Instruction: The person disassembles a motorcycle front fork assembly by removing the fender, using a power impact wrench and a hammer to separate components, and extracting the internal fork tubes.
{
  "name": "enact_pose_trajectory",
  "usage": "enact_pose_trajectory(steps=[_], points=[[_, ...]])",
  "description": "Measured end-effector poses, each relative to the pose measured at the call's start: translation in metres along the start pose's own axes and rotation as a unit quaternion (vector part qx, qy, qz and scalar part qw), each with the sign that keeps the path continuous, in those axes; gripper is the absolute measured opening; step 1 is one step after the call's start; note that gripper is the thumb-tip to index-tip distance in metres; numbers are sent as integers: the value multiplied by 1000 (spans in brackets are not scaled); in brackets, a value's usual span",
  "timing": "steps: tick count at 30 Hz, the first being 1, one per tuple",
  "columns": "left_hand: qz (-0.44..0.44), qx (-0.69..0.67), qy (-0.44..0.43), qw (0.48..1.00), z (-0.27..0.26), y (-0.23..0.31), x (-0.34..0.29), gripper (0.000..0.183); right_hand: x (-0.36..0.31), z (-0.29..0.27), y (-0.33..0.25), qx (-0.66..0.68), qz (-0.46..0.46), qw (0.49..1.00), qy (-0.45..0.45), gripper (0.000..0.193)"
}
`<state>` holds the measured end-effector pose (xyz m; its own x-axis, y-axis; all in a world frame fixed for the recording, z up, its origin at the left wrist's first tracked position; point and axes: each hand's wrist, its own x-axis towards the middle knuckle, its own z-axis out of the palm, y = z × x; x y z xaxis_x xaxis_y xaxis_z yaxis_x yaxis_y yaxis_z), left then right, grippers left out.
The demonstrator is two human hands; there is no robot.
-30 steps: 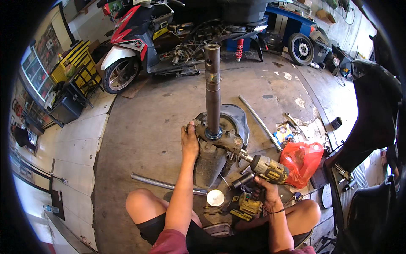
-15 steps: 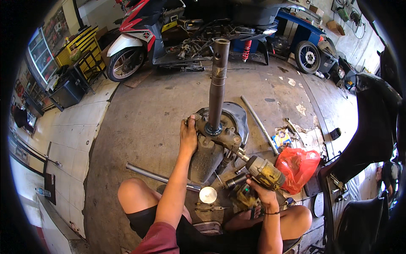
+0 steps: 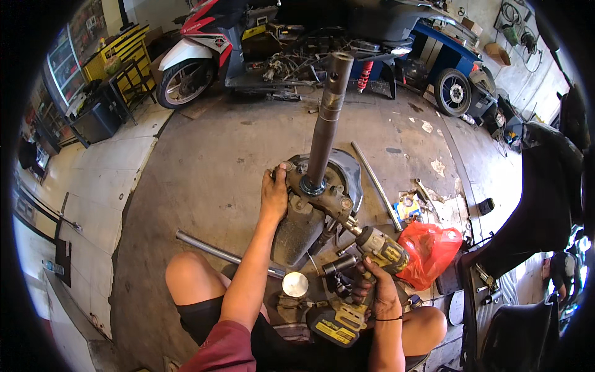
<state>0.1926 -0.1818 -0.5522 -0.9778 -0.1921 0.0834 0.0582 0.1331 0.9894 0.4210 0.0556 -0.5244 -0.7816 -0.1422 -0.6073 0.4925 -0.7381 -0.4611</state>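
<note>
A motorcycle steering stem [image 3: 327, 121] rises from its fork clamp [image 3: 328, 197], leaning a little to the right, with a dark fender [image 3: 297, 239] below. My left hand [image 3: 274, 197] is closed round the clamp's left end. My right hand [image 3: 379, 286] grips a yellow-and-black cordless impact wrench [image 3: 383, 248] by its handle. The wrench's socket end [image 3: 352, 224] meets the right end of the clamp. Its battery [image 3: 333, 327] hangs down near my lap. Just under the clamp, part of a fork leg [image 3: 323, 239] shows.
A tub of white paste [image 3: 295, 284] stands before me. Metal tubes [image 3: 223, 253] [image 3: 377, 186] lie left and right of the clamp. At the right are a red plastic bag [image 3: 431, 254] and black body panels [image 3: 527, 192]. A partly stripped scooter [image 3: 204, 56] stands behind.
The impact wrench has turned in my right hand, its battery end swinging down towards my lap and coming into plain sight. My left hand keeps its hold; the view has shifted slightly.
</note>
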Motion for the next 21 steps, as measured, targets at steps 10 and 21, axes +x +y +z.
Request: enact_pose_trajectory(steps=[10, 21], points=[[-8, 4, 43, 999, 1, 8, -10, 92, -1, 16, -2, -88, -85, 990, 64, 17], [8, -5, 14, 1000, -4, -17, 2, 104, 4, 7, 1, -88, -90, 991, 54, 17]])
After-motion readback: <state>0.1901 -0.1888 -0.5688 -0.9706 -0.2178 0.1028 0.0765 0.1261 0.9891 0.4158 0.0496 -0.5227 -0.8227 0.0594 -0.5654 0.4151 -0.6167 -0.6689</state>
